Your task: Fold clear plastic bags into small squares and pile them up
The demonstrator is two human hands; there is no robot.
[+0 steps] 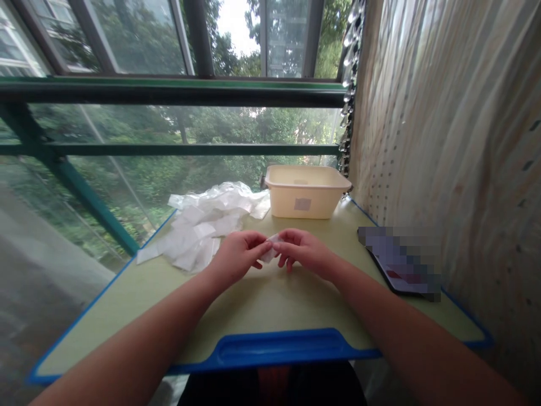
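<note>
Between my two hands, over the middle of the table, is a small white packet [269,255]. My left hand [242,254] pinches its left side with thumb and fingertips. From the right, my right hand [302,251] grips the same packet between thumb and index finger, its other fingers curled below. Just beyond my left hand lies a spread pile of thin white packets [198,225]. A cream plastic bin [306,203] with a small label on its front stands behind my right hand; its contents are not visible.
The pale green table [270,307] has a blue edge and a blue tray recess at the front. At the right lies a dark phone [399,265], partly pixelated. A curtain [448,141] hangs along the right side; a green railing [190,149] and windows stand behind.
</note>
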